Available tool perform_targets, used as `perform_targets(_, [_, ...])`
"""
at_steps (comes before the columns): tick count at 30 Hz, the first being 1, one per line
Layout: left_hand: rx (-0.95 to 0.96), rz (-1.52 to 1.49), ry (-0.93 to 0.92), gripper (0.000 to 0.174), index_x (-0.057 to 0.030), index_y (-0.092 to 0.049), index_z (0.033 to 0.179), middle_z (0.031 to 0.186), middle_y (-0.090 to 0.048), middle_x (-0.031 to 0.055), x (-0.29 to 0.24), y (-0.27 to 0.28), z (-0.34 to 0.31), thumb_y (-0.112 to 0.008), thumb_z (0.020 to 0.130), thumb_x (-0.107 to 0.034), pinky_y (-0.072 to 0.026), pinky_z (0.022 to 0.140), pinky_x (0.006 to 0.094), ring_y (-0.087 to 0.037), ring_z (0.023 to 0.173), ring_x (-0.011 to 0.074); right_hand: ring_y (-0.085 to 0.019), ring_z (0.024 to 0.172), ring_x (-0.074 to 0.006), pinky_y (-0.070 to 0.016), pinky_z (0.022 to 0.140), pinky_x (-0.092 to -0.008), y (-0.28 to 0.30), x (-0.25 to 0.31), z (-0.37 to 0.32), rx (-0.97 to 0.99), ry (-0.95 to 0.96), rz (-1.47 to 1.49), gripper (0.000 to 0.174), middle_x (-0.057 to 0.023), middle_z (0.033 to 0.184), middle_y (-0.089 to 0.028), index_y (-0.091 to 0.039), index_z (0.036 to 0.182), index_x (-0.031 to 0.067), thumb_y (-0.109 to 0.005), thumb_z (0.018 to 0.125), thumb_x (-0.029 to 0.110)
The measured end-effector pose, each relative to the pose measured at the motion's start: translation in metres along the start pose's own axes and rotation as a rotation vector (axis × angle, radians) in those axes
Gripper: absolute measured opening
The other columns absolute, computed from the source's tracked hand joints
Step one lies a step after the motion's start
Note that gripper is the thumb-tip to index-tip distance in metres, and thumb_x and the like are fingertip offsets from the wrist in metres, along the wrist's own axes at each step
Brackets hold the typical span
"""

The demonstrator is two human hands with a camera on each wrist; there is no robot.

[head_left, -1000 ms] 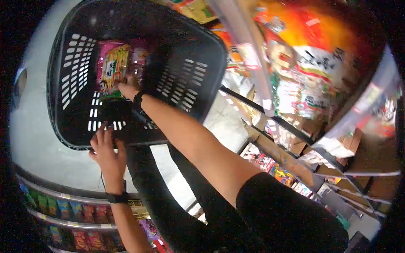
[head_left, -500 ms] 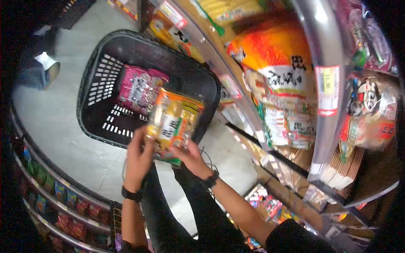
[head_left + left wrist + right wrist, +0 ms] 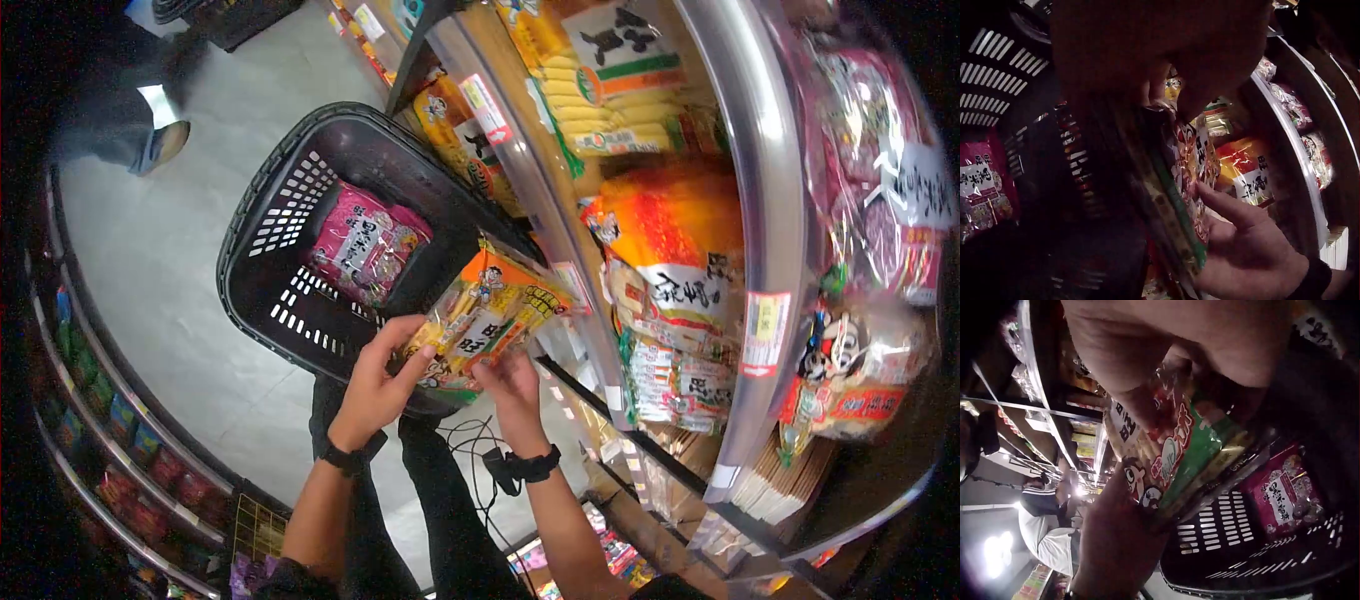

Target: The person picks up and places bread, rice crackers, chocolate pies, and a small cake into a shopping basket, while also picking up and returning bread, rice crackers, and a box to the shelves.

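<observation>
Both hands hold a yellow and orange snack bag (image 3: 485, 320) in front of the basket's near right side. The left hand (image 3: 380, 385) grips its left end, thumb on top. At its lower edge the right hand (image 3: 515, 395) pinches it with the thumb on the front. In the right wrist view the bag (image 3: 1179, 447) shows a green part between the two hands. A black basket (image 3: 262, 215) holds a magenta bag (image 3: 368, 243), which also shows in the left wrist view (image 3: 985, 187).
Shelves with bagged snacks (image 3: 670, 270) stand along the right, their price rails (image 3: 765, 330) curving past. Lower left, another shelf (image 3: 150, 480) carries small bags. Another person's leg (image 3: 150, 145) is at upper left. Dark cables (image 3: 470, 440) hang near the right wrist.
The yellow bag, held by the right hand inside the basket at first, has come up and out and is now in both hands. The left hand has left the basket's rim. The magenta bag is uncovered.
</observation>
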State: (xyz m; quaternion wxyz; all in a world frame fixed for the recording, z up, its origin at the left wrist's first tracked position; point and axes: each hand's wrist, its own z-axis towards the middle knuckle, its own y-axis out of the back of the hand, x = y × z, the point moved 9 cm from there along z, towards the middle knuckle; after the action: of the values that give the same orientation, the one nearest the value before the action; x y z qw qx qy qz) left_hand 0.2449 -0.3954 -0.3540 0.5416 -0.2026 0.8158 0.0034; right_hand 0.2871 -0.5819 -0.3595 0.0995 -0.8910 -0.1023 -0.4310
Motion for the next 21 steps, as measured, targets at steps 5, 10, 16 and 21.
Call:
perform_targets(5, [-0.068,-0.067,0.072,0.029,0.0026,-0.057,0.121,0.105,-0.065,0.0058,0.005,0.031,0.008,-0.062,0.095,-0.008,-0.0471,0.086,0.0263,-0.059,0.096,0.0101,-0.058,0.108,-0.0134,-0.0498,0.092,-0.0283,-0.033,-0.001,0.016,0.012,0.001,-0.032,0.044,-0.0056,0.121,-0.06,-0.049,0.131,0.0015,-0.069,0.092,0.009])
perform_targets(10, [-0.12,-0.018,0.001,0.029,0.0008,-0.057,0.123,0.106,-0.064,0.0033,-0.01,0.062,0.021,-0.062,0.096,-0.01,-0.0467,0.082,0.0237,-0.057,0.093,0.0082,-0.059,0.105,-0.0119,-0.0513,0.085,-0.0256,-0.066,0.017,0.026,0.031,-0.005,-0.038,0.04,-0.0065,0.118,-0.061,-0.051,0.127,0.0007,-0.068,0.093,0.01])
perform_targets(16, [-0.133,-0.178,0.015,0.029,0.0025,-0.056,0.124,0.113,-0.065,0.0049,-0.029,0.067,0.027,-0.06,0.098,-0.01,-0.0461,0.088,0.024,-0.059,0.103,0.0094,-0.06,0.107,-0.0135,-0.0474,0.096,-0.0293,-0.086,0.054,0.034,0.058,0.116,-0.106,0.039,-0.0077,0.119,-0.063,-0.051,0.126,-0.0006,-0.068,0.092,0.005])
perform_targets(21, [-0.072,-0.238,0.081,0.036,0.0023,-0.055,0.125,0.112,-0.064,0.0053,-0.025,0.049,0.009,-0.066,0.093,-0.009,-0.0455,0.093,0.0257,-0.059,0.105,0.0119,-0.062,0.102,-0.0124,-0.0524,0.088,-0.0287,-0.063,0.045,0.006,0.059,0.051,-0.116,0.038,-0.0074,0.115,-0.065,-0.053,0.124,0.0015,-0.07,0.091,0.009])
